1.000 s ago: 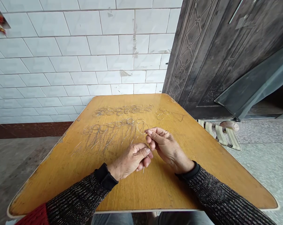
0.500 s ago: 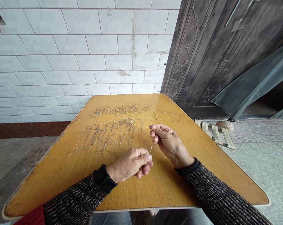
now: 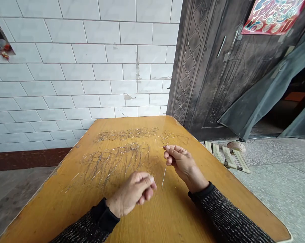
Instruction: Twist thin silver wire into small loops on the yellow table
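Note:
Between the thumb and fingers of my right hand is a thin wire, closed in a pinch. Its round loop rises above the fingertips, and a twisted tail hangs below them. My left hand is apart from this wire, to its left, with its fingers curled in and the thumb against them; nothing shows in it. Beyond my left hand lies a row of looped wires with long tails on the wooden table. Farther back is another row of wire rings.
A few more wire loops and a bent wire lie at the table's far right. A white tiled wall stands behind the table. To the right are a dark carved door, a grey curtain and a strapped low seat.
My left hand has let go of the wire's tail and moved left and down. My right hand keeps its pinch on the wire. The view has tilted upward.

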`<state>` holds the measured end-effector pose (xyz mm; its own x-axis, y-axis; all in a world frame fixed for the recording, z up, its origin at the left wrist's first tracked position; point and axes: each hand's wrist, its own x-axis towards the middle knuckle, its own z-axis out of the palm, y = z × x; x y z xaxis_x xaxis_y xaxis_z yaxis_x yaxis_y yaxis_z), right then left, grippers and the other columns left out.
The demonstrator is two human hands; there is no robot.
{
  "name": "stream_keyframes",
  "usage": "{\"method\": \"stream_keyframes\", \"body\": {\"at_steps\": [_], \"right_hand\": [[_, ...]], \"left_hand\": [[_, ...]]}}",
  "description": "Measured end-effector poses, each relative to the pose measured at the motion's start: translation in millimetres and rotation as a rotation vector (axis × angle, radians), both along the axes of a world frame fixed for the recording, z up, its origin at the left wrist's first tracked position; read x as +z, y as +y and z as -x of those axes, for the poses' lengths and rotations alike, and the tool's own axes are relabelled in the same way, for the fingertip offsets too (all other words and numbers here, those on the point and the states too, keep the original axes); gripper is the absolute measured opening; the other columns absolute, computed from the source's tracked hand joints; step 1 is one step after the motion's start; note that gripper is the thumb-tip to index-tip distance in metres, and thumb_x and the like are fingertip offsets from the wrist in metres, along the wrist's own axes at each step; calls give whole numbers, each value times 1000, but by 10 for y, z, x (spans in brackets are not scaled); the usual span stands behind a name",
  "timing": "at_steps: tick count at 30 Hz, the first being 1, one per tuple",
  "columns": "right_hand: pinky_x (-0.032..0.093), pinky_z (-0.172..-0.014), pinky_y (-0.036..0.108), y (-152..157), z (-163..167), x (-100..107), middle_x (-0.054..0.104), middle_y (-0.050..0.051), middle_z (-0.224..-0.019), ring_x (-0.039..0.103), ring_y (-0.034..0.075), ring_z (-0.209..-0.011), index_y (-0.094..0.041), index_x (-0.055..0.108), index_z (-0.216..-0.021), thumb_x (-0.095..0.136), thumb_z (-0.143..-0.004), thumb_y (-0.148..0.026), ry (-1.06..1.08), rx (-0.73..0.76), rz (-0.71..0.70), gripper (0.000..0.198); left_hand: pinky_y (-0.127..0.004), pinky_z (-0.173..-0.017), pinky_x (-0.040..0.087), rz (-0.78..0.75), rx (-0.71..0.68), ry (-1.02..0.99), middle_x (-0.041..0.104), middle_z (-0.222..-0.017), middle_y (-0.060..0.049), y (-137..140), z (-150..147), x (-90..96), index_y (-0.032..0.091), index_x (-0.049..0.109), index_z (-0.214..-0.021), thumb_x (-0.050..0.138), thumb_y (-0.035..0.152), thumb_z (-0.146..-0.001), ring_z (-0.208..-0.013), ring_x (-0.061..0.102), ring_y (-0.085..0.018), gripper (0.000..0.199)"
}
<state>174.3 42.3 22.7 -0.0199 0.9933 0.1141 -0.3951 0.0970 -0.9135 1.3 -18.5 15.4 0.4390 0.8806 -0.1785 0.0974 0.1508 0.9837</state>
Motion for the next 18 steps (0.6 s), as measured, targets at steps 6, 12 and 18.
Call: {"method": "stream_keyframes", "body": {"at_steps": [6,12,18], "right_hand": [[33,-37,18,-139,137,-16,61,-1,-52,45,4,-34,-15,59,-58,68,-67,-41,-248,176,-53,29],[31,-35,17,-196,202,-9,63,-1,-52,46,5,-32,-15,61,-66,67,-68,-40,-322,300,-31,26],[34,-37,17,-205,182,21,66,0,-58,49,5,-34,-14,60,-84,69,-66,-39,-286,367,-2,32]], "left_hand": [[-17,-39,24,-132,335,-269,50,-72,2,163,68,-12,15,55,-86,55,49,-75,-46,38,-3,35],[-17,-41,27,-213,426,-266,50,-67,3,192,79,-7,15,56,-78,61,42,-73,-45,38,-3,28],[-19,-42,31,-314,472,-199,51,-60,4,186,91,4,14,54,-70,60,35,-75,-45,40,-5,22]]}}
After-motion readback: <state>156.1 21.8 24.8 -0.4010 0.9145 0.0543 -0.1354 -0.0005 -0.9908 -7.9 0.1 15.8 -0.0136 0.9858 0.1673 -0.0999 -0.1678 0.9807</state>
